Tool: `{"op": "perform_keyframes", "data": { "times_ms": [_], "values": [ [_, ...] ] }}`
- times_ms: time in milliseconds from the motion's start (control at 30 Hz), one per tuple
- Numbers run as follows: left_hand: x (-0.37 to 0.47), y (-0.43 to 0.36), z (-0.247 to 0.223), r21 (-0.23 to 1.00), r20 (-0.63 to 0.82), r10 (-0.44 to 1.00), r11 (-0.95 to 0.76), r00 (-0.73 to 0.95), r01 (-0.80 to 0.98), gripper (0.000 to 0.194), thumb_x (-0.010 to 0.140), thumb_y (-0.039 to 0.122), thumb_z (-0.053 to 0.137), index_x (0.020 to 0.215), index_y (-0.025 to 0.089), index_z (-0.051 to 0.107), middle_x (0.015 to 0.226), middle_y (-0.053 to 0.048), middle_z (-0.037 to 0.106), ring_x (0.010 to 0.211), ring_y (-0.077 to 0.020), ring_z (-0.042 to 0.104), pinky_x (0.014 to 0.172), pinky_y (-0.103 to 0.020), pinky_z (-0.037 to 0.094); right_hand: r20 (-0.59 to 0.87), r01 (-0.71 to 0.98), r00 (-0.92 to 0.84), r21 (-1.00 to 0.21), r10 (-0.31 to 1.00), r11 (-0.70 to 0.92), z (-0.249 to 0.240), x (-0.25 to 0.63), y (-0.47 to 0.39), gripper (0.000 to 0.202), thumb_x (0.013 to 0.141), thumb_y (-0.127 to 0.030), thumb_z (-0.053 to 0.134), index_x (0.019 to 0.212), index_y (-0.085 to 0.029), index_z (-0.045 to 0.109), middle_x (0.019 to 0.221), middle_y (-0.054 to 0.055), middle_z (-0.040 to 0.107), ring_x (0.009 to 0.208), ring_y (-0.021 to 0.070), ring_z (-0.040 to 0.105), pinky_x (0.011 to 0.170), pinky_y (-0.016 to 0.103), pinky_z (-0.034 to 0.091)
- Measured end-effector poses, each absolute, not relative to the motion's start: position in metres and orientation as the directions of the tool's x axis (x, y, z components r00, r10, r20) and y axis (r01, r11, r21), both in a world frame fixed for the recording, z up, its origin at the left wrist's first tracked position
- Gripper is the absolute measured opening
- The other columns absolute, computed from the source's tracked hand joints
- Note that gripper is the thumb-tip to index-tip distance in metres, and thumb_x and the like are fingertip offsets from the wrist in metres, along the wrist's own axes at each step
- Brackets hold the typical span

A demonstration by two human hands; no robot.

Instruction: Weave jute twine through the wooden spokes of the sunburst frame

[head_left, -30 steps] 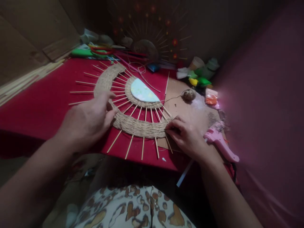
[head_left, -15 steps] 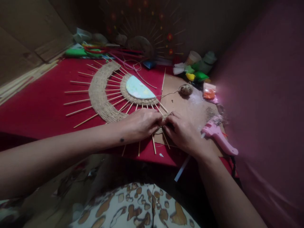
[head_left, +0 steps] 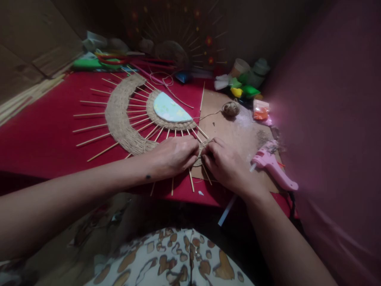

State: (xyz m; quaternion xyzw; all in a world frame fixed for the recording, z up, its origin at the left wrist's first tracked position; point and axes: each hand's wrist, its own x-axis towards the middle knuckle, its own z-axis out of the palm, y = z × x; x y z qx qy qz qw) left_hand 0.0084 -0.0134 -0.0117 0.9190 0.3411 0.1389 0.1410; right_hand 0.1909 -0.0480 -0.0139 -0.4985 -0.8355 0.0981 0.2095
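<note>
A half-round woven piece made of twine and thin sticks lies on the red tabletop. Its wide outer twine band (head_left: pixel 119 123) curves around a smaller woven half ring that borders a pale blue patterned half disc (head_left: pixel 171 109). Sticks fan out through both bands. My left hand (head_left: pixel 178 155) is closed at the band's near right part, covering some of it. Close beside it, my right hand (head_left: pixel 224 163) pinches the band's right end with thumb and fingers. A short stretch of weave shows between the two hands. The fingertips are partly hidden.
A ball of twine (head_left: pixel 231 108) sits on a cardboard sheet (head_left: pixel 220 129), its strand running to the half disc. The pink glue gun (head_left: pixel 274 165) lies at the right. Small colourful packets (head_left: pixel 250 91) and a cup (head_left: pixel 239 67) stand behind. Red-handled scissors (head_left: pixel 111 59) lie at back left.
The whole scene has shifted slightly left and up in the view. Between my hands the gap is a little wider, showing more of the woven band. Both hands stay on it.
</note>
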Motion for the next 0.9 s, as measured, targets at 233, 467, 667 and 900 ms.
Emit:
{"op": "perform_keyframes", "data": {
  "times_ms": [233, 467, 667, 900],
  "values": [
    [0.01, -0.014, -0.011, 0.451, 0.141, 0.704, -0.672, 0.696, 0.588, 0.008, 0.083, 0.019, 0.05, 0.077, 0.017, 0.055, 0.074, -0.001, 0.057, 0.065, -0.0117, 0.051, 0.061, -0.024, 0.038, 0.259, 0.73, -0.405, -0.486, 0.877, 0.481, -0.009, 0.195, -0.047, 0.009, 0.084, -0.012, 0.048, 0.08, -0.018, 0.053, 0.082, 0.005, 0.057, 0.074, 0.0147, 0.054, 0.068, 0.028, 0.043],
    [0.011, -0.019, -0.012, 0.437, 0.166, 0.723, -0.664, 0.671, 0.607, 0.007, 0.082, 0.019, 0.051, 0.076, 0.016, 0.054, 0.073, -0.001, 0.057, 0.063, -0.0118, 0.049, 0.058, -0.024, 0.037, 0.218, 0.704, -0.433, -0.524, 0.875, 0.479, -0.004, 0.195, -0.05, 0.005, 0.084, -0.014, 0.053, 0.081, -0.018, 0.054, 0.085, 0.004, 0.056, 0.076, 0.0138, 0.054, 0.069, 0.028, 0.044],
    [0.012, -0.021, -0.011, 0.464, 0.135, 0.737, -0.638, 0.663, 0.615, 0.007, 0.083, 0.02, 0.05, 0.078, 0.016, 0.054, 0.075, -0.002, 0.057, 0.065, -0.0135, 0.051, 0.06, -0.026, 0.038, 0.211, 0.724, -0.441, -0.491, 0.873, 0.484, -0.007, 0.193, -0.049, 0.005, 0.085, -0.014, 0.051, 0.081, -0.018, 0.053, 0.085, 0.005, 0.056, 0.076, 0.0148, 0.053, 0.069, 0.028, 0.043],
    [0.016, -0.025, -0.009, 0.321, 0.104, 0.733, -0.664, 0.672, 0.675, 0.01, 0.086, 0.022, 0.046, 0.082, 0.016, 0.052, 0.079, -0.004, 0.056, 0.067, -0.0161, 0.051, 0.058, -0.029, 0.036, 0.198, 0.731, -0.484, -0.443, 0.853, 0.518, -0.009, 0.192, -0.048, 0.009, 0.082, -0.01, 0.047, 0.082, -0.018, 0.049, 0.087, 0.006, 0.056, 0.08, 0.017, 0.052, 0.07, 0.03, 0.042]
  ]
}}
